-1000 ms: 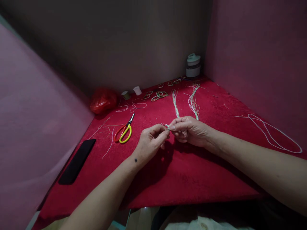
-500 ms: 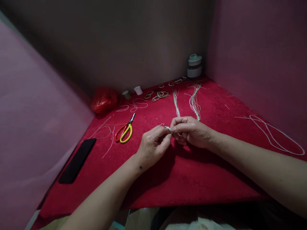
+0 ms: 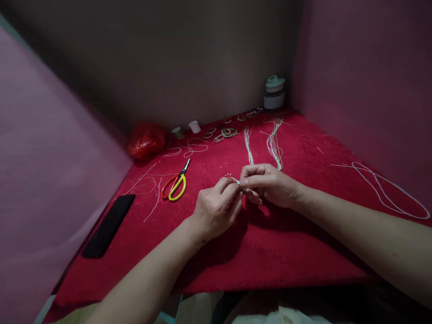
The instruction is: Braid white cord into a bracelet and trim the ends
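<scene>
My left hand [image 3: 218, 207] and my right hand [image 3: 270, 184] meet over the red cloth, fingertips almost touching. Between them is a small braided cord [image 3: 238, 182], pale green and white, pinched from both sides. Most of the cord is covered by my fingers. Just beyond my right hand lie two bundles of thin threads, a shorter bundle [image 3: 249, 146] and a longer bundle [image 3: 275, 146]. Scissors [image 3: 176, 184] with one red and one yellow handle rest to the left of my left hand, blades pointing away.
On the red cloth [image 3: 286, 252] lie a black phone-like slab [image 3: 108, 227], a red plastic bag [image 3: 146, 140], two thread spools [image 3: 195, 127], several braided loops [image 3: 229, 132] and a loose white cord [image 3: 388, 193]. A lidded jar [image 3: 274, 93] stands in the back corner. Walls rise on three sides.
My left hand has rolled over, its thumb and fingers now tucked closer around the cord. My right hand stays nearly where it was.
</scene>
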